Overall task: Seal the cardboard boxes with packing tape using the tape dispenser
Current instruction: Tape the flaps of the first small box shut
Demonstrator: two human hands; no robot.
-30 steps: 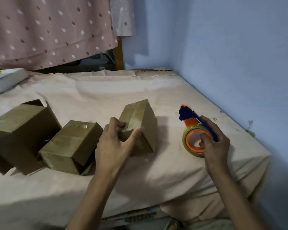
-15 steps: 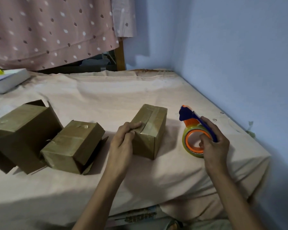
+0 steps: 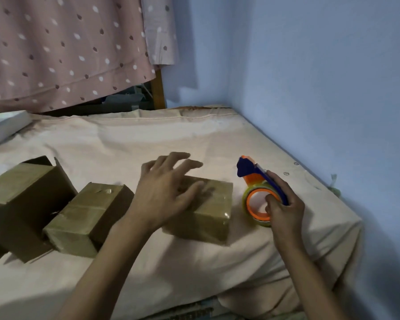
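A small taped cardboard box (image 3: 211, 212) lies flat on the beige sheet in the middle. My left hand (image 3: 166, 192) hovers over its left part with fingers spread, blurred by motion; whether it touches the box I cannot tell. To the right, my right hand (image 3: 284, 209) grips a blue and orange tape dispenser (image 3: 258, 192) with a clear tape roll, standing on the sheet beside the box. A second taped box (image 3: 88, 218) lies to the left, and a larger box (image 3: 21, 199) with a raised flap sits at the far left.
The bed sheet (image 3: 148, 139) ends at a blue wall (image 3: 321, 88) on the right and drops off at the near edge. A white flat box (image 3: 5, 128) lies at the back left. A dotted pink cloth (image 3: 62, 47) hangs behind.
My left hand tipped the middle box over from standing on end to lying flat, then let go and spread its fingers above it. The right hand and dispenser stayed put.
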